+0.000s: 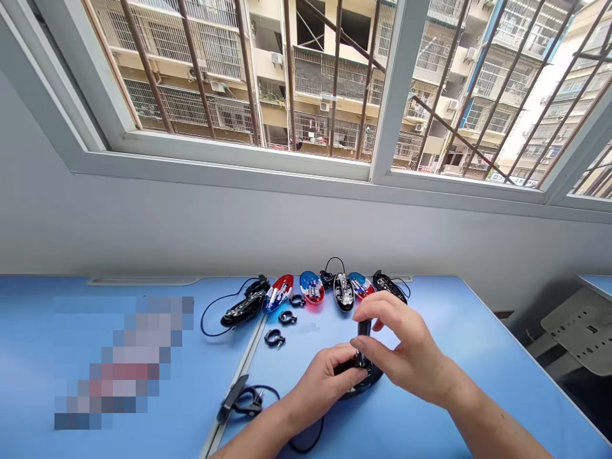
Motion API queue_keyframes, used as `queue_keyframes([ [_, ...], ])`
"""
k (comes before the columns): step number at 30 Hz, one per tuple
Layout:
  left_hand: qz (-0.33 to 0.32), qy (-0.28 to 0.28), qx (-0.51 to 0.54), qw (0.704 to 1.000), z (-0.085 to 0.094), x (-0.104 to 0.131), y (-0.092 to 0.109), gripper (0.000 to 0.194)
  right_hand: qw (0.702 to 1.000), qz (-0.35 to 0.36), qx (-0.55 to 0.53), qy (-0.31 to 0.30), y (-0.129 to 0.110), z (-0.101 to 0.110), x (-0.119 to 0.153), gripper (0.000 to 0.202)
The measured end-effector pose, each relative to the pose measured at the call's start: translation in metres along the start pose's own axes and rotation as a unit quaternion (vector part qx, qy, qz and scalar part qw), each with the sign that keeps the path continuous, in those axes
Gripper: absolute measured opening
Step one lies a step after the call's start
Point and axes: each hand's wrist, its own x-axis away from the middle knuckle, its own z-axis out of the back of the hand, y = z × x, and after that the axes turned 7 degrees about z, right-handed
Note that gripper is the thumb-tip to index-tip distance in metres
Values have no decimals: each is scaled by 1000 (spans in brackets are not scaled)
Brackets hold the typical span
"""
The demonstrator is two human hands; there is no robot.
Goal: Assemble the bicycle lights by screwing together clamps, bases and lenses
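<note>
My left hand (pixel 327 376) is closed around a black oval casing (pixel 366 387) on the near part of the table and steadies it. Above the casing, my right hand (pixel 406 341) pinches the upright black handle of what looks like a short screwdriver (pixel 364 327) between thumb and fingers. Its lower end meets the casing by my left fingertips, where the exact contact is hidden. Left of my left forearm lies a black clamp with a switch piece (pixel 241 400), and a black cable (pixel 313 440) loops partly under that arm.
Along the back lie several oval shells: red with batteries (pixel 278 293), blue-red (pixel 312 287), black and open (pixel 343 291). Corded black units (pixel 243 310) flank them. Three black ring clamps (pixel 274 338) stand near the table seam (pixel 239 370). A pixelated patch covers something on the left.
</note>
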Motion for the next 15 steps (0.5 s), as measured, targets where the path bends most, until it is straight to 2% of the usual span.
queue_keyframes([
  [5, -17, -10, 1, 1000, 1, -1, 2, 20, 1000, -19, 17, 17, 5, -1, 0, 23],
  [11, -11, -14, 8, 1000, 0, 0, 3, 26, 998, -10, -23, -55, -2, 6, 1, 32],
  [15, -6, -4, -4, 1000, 0, -1, -1, 25, 1000, 11, 10, -25, -1, 4, 0, 22],
])
